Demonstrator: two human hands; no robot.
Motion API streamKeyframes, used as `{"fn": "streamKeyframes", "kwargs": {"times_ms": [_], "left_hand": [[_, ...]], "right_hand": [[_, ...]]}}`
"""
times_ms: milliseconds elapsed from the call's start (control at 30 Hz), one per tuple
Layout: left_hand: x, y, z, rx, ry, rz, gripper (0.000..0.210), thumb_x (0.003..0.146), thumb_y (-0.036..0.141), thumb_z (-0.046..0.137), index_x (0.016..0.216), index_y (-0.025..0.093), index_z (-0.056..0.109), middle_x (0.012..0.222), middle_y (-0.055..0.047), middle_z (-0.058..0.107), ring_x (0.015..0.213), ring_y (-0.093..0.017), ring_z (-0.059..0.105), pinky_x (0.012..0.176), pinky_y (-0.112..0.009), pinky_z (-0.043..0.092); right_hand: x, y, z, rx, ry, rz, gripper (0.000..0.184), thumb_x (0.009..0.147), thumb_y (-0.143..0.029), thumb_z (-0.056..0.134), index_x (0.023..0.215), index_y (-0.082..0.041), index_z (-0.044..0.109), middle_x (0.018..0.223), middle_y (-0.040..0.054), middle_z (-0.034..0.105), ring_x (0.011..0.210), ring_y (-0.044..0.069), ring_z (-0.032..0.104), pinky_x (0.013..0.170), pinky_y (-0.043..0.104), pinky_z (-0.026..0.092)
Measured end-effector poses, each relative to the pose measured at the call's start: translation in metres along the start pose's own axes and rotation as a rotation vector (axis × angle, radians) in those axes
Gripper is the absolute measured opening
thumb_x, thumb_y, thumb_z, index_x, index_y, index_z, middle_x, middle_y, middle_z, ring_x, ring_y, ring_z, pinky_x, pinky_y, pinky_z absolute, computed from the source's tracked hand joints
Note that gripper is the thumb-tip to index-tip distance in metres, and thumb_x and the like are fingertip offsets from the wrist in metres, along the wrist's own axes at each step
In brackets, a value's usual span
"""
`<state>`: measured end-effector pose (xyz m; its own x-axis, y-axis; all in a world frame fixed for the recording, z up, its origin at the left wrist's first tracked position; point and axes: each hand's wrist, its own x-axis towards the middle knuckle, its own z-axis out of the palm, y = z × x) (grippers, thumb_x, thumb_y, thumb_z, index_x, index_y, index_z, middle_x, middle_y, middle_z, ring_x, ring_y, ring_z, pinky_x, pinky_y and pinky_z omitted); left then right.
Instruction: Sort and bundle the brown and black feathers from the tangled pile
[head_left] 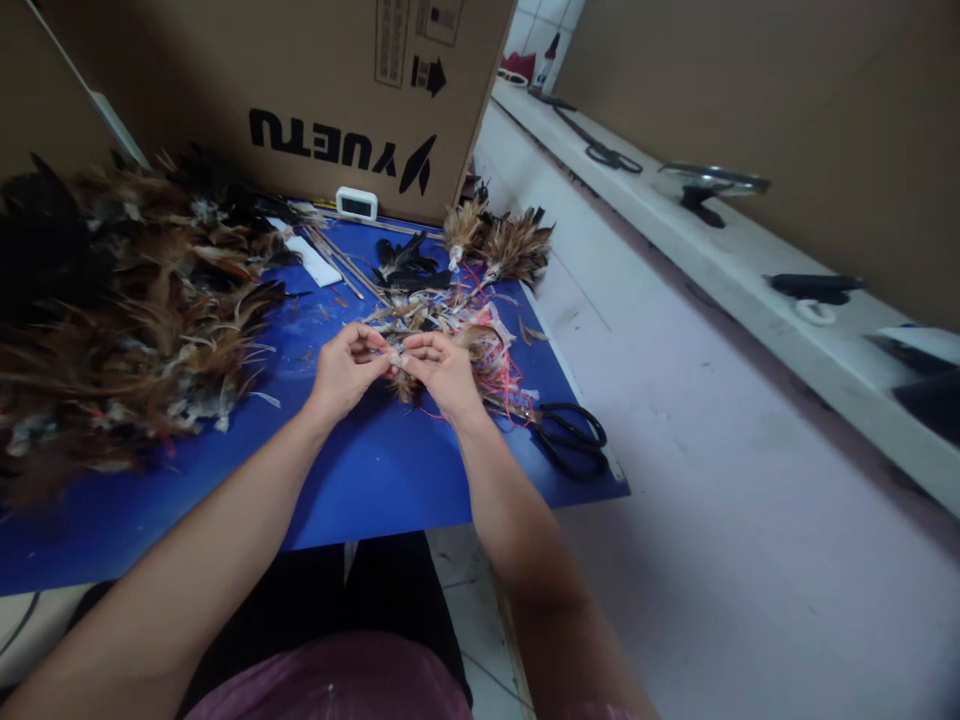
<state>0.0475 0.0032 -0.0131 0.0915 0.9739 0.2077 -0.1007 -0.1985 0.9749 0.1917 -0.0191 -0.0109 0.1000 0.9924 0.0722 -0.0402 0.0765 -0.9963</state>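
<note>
My left hand (343, 368) and my right hand (444, 372) meet above the blue table, fingertips pinched together. Between them is the pale, whitish base of a small feather bundle (405, 386), whose brown feathers point down towards me. Just beyond and to the right lies a tangle of red and pink plastic strings (501, 372) mixed with loose feathers. Black-handled scissors (571, 438) rest to the right of my right hand, their blades partly covered by the strings. Left of my left hand spreads a large heap of brown and black feathers (161, 350).
Behind stands a cardboard box (315, 60), with a small white digital display (356, 203) before it. Brown feather bunches (514, 245), black feathers (409, 260), thin sticks (341, 262) and a white strip (313, 258) lie at the back. A ledge (637, 185) runs along the right wall.
</note>
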Motion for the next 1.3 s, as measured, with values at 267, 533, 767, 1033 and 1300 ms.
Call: {"fn": "streamKeyframes", "kwargs": {"times_ms": [267, 533, 767, 1033, 1300], "left_hand": [[0.0001, -0.0045, 0.001, -0.003, 0.012, 0.006, 0.028, 0.062, 0.019, 0.076, 0.078, 0.018, 0.054, 0.069, 0.0, 0.069, 0.052, -0.012, 0.064, 0.052, -0.024, 0.054], [-0.0016, -0.0018, 0.0026, 0.003, 0.023, 0.012, 0.026, 0.062, 0.015, 0.074, 0.078, 0.018, 0.053, 0.07, 0.002, 0.066, 0.051, -0.011, 0.063, 0.052, -0.024, 0.053], [-0.0021, -0.0032, 0.0034, 0.024, 0.034, 0.005, 0.026, 0.063, 0.015, 0.073, 0.079, 0.018, 0.053, 0.07, 0.002, 0.065, 0.05, -0.011, 0.063, 0.051, -0.024, 0.054], [-0.0027, -0.0052, 0.0066, 0.033, 0.063, 0.015, 0.025, 0.064, 0.019, 0.073, 0.079, 0.018, 0.053, 0.07, 0.001, 0.065, 0.051, -0.012, 0.064, 0.052, -0.026, 0.055], [-0.005, -0.0081, 0.0101, 0.034, 0.106, 0.032, 0.025, 0.065, 0.02, 0.074, 0.079, 0.018, 0.053, 0.073, 0.001, 0.066, 0.052, -0.012, 0.063, 0.052, -0.026, 0.055]], "right_hand": [[0.0001, 0.0009, 0.0011, 0.008, 0.014, 0.02, 0.029, 0.061, -0.026, 0.076, 0.085, -0.02, 0.061, 0.07, -0.0037, 0.065, 0.06, 0.009, 0.061, 0.062, 0.025, 0.052], [0.0003, 0.0011, 0.0013, 0.016, 0.036, 0.057, 0.029, 0.06, -0.023, 0.076, 0.083, -0.019, 0.058, 0.069, -0.0035, 0.066, 0.058, 0.01, 0.06, 0.06, 0.025, 0.05], [0.0002, 0.0028, 0.0009, 0.043, 0.044, 0.021, 0.029, 0.06, -0.022, 0.075, 0.078, -0.021, 0.053, 0.068, -0.0047, 0.066, 0.057, 0.009, 0.06, 0.062, 0.024, 0.049], [-0.0003, 0.001, 0.0034, 0.067, 0.083, -0.008, 0.032, 0.058, -0.022, 0.073, 0.077, -0.022, 0.048, 0.066, -0.0062, 0.064, 0.059, 0.01, 0.062, 0.065, 0.025, 0.051], [0.0007, 0.0018, 0.0089, 0.008, 0.155, -0.057, 0.031, 0.059, -0.023, 0.071, 0.076, -0.023, 0.045, 0.065, -0.0066, 0.062, 0.06, 0.011, 0.063, 0.065, 0.025, 0.052]]}}
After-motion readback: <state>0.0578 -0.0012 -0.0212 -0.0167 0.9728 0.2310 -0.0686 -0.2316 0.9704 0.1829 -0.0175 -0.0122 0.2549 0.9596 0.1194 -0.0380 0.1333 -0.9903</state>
